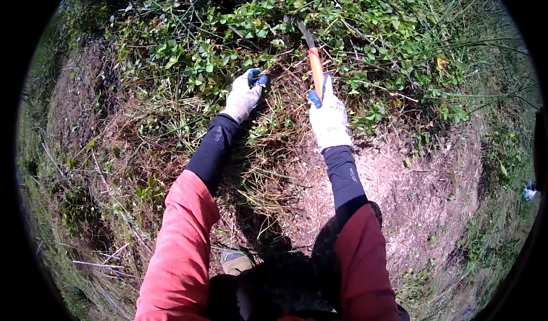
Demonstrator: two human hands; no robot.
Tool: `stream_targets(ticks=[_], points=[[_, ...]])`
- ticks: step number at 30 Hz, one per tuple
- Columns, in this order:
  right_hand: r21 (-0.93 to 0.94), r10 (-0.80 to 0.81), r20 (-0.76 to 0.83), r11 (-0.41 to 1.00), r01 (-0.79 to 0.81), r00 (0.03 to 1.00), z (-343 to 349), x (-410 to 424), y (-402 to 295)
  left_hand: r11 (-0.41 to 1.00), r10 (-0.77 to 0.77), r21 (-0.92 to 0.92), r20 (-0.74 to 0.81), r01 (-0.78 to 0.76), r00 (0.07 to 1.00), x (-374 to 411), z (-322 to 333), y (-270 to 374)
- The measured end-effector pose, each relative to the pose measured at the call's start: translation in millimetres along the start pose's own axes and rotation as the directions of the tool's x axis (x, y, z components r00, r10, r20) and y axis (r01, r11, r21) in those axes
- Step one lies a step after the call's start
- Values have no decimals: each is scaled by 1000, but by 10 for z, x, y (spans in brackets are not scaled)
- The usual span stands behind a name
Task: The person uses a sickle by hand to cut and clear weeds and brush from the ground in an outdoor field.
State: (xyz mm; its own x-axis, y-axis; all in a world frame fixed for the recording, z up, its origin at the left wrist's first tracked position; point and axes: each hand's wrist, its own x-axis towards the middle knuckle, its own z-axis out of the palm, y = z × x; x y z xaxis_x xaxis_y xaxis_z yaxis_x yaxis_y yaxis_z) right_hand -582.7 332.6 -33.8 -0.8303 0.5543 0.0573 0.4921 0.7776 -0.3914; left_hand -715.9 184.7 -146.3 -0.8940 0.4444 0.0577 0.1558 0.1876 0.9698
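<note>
My right hand (pixel 329 117), in a white knit glove with blue coating, is closed around the orange handle (pixel 316 67) of a sickle. Its curved metal blade (pixel 303 30) reaches up into green leafy plants (pixel 257 19), and the tip is partly lost among the leaves. To the left, my left hand (pixel 245 93), gloved the same way, is curled at the lower edge of the growth. Thin stems (pixel 280 62) lie by its fingertips; whether they are gripped is unclear.
Cut grass and dry stalks (pixel 269 162) lie below my hands. Pale bare ground (pixel 411 192) spreads at the lower right. My boot (pixel 236 262) shows at the bottom. Long grass blades (pixel 479 47) arch in from the right, and a small pale object (pixel 531 192) lies at the far right.
</note>
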Motion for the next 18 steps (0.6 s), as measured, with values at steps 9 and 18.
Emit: stream_targets(ticks=[9,18], points=[[593,376,208,686,-422,903,289,-1464,712,994,52,91,14,-53,999,-87,-96,-72],[801,297,449,284,-527,843,-9,-474,-198,986,37,164,-86,-23,996,-189,-21,43]])
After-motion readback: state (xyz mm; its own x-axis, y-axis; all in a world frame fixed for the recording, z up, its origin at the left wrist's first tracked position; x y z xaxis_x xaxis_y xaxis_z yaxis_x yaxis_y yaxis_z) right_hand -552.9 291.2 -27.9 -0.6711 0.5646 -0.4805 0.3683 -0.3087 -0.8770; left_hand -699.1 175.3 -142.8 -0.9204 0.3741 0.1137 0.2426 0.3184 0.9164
